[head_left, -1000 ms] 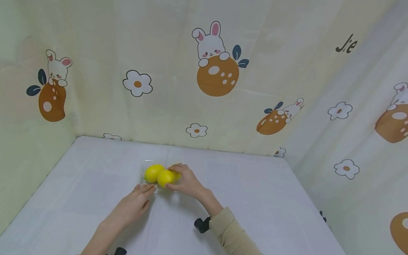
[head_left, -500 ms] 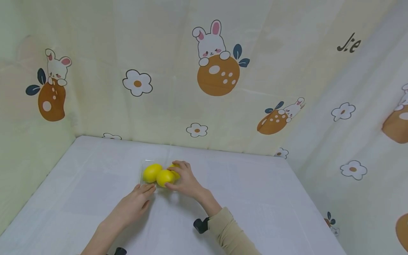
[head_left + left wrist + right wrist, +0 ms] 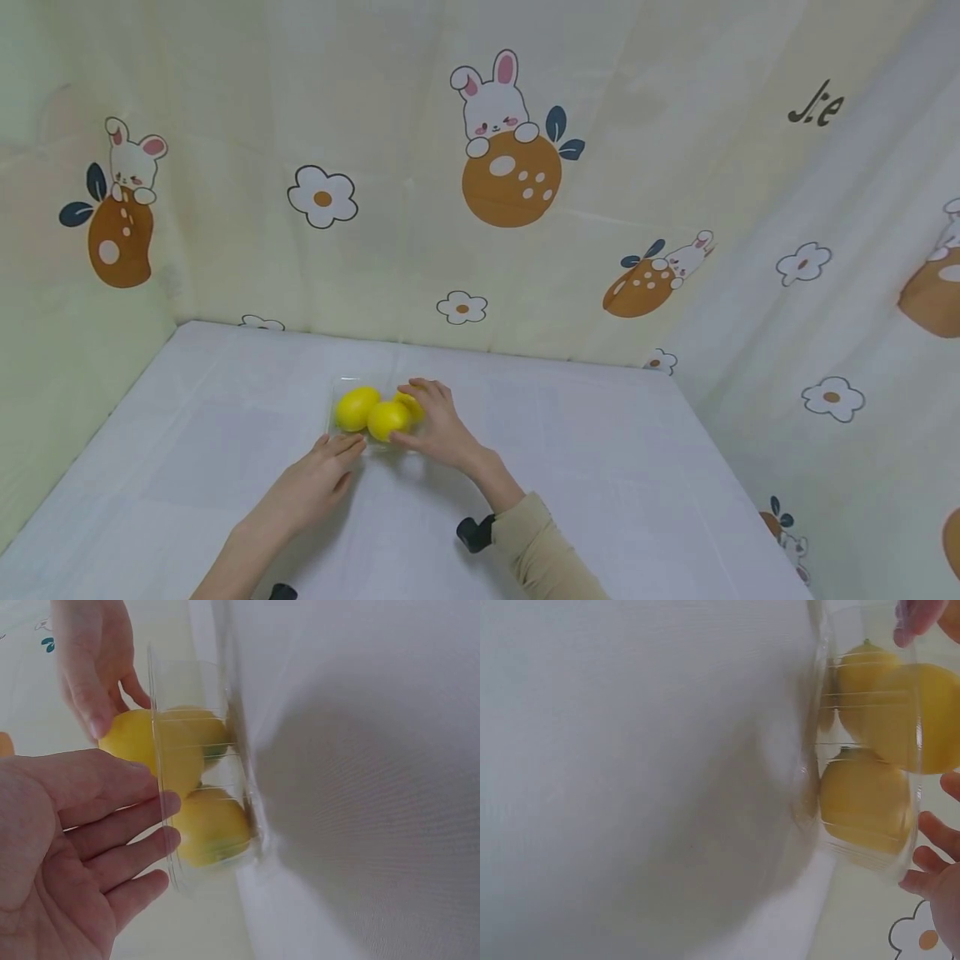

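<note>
A clear plastic box (image 3: 217, 776) stands on the white table with three yellow lemons. In the head view, one lemon (image 3: 357, 408) lies on the left and another (image 3: 388, 421) sits at the front, riding above the rim in the wrist views. The third lemon (image 3: 865, 799) is partly behind my right hand in the head view. My left hand (image 3: 318, 479) has its fingers extended, the tips touching the box's near rim. Fingers spread, my right hand (image 3: 442, 429) hovers over the right side, its thumb close to or touching the front lemon.
The white tablecloth (image 3: 600, 467) spreads around the box. Behind it hangs a cream curtain (image 3: 397, 258) printed with rabbits and flowers, and another curtain side (image 3: 862, 467) stands at the right. A black wrist mount (image 3: 475, 533) sits by the right cuff.
My right fingers have lifted back from the front lemon, uncovering more of the right lemon. The left lemon has shifted slightly left. My left hand has stayed in place.
</note>
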{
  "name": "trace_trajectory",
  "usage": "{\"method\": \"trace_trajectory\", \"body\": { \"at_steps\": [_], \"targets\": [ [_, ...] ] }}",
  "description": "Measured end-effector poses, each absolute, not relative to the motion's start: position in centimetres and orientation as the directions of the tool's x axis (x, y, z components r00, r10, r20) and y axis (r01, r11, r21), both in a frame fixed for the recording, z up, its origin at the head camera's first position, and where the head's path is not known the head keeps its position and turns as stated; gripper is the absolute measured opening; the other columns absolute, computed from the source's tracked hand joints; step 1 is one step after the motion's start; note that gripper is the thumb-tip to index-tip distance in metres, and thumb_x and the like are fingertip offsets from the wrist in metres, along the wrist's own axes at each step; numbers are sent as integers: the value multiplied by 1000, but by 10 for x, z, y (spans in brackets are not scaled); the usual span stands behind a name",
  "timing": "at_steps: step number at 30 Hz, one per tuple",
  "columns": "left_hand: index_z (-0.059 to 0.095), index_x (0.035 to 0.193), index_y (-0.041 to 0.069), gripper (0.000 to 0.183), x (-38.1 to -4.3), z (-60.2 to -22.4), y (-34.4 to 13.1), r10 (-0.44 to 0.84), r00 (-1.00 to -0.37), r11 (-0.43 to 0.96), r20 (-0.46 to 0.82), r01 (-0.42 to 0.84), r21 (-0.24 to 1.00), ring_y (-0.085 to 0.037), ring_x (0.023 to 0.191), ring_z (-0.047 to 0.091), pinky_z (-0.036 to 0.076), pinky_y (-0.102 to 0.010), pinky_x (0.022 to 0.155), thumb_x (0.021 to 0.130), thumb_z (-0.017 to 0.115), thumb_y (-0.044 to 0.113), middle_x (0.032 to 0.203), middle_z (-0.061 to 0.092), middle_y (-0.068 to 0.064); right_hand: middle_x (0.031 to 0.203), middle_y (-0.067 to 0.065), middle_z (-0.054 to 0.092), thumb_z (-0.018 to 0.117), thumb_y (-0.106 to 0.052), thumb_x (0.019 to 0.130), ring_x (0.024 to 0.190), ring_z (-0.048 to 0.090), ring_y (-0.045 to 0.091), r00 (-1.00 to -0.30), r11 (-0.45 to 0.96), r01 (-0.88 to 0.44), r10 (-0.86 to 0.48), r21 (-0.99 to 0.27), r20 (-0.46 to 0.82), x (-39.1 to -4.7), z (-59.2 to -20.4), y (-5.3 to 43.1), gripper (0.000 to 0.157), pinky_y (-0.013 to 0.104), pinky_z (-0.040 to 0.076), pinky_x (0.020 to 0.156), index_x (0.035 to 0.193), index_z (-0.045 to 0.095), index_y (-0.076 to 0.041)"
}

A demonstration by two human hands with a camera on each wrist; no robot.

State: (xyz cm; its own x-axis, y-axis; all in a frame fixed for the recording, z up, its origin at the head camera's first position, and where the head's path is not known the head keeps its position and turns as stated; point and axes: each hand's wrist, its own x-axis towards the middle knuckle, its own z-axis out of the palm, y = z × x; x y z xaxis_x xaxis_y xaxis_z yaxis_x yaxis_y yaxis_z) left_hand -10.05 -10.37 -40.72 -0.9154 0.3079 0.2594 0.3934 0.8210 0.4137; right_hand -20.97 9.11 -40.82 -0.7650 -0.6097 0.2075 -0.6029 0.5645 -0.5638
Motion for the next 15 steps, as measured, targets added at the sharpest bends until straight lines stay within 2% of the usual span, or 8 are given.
{"method": "trace_trajectory", "body": {
  "at_steps": [4,9,15],
  "targets": [
    [58,116,-10,38,-102,-408,-103,311,-917,819,250,392,420,-36,115,50,32,-53,101,79,65,-5,123,55,-21,143,13,32,73,-32,79,130,22,28,-797,550,-559,-562,-621,220,-206,-403,104,67,51,30,105,134,45,-7],
    [58,115,-11,37,-102,-408,-104,307,-919,817,246,387,428,-37,115,49,32,-54,101,79,65,-5,123,55,-22,146,7,28,70,-32,82,133,18,24,-841,557,-501,-496,-663,218,-201,-396,127,63,51,28,106,136,43,-13],
    [57,117,-11,38,-101,-407,-110,296,-929,818,222,367,443,-37,117,48,30,-55,102,80,64,-4,124,53,-22,144,11,31,70,-24,83,132,21,28,-869,544,-476,-410,-691,276,-193,-396,159,61,53,28,105,135,43,-7]
  ]
}}
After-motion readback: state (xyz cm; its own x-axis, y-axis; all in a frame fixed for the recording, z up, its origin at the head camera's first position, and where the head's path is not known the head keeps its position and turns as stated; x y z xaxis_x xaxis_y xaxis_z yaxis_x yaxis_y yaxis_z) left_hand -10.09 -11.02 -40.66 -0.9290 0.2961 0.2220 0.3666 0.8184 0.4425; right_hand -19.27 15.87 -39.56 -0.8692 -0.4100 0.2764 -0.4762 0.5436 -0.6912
